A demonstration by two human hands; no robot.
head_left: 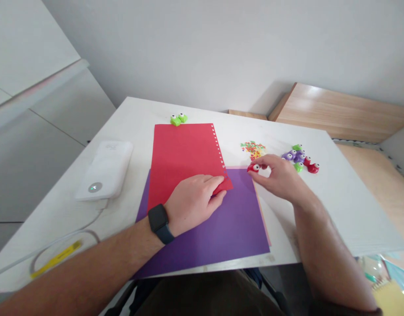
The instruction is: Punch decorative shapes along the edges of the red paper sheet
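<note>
A red paper sheet with a row of small punched holes along its right edge lies on a purple sheet on the white table. My left hand, with a dark watch on its wrist, pinches the red sheet's lower right corner, fingers closed on it. My right hand holds a small red paper punch with googly eyes between its fingertips, just right of the red sheet's punched edge. A pile of coloured paper bits lies just beyond the right hand.
A cluster of purple, green and red punches sits to the right. Two green punches sit at the red sheet's far edge. A white power bank with a cable lies to the left. A wooden bench stands behind.
</note>
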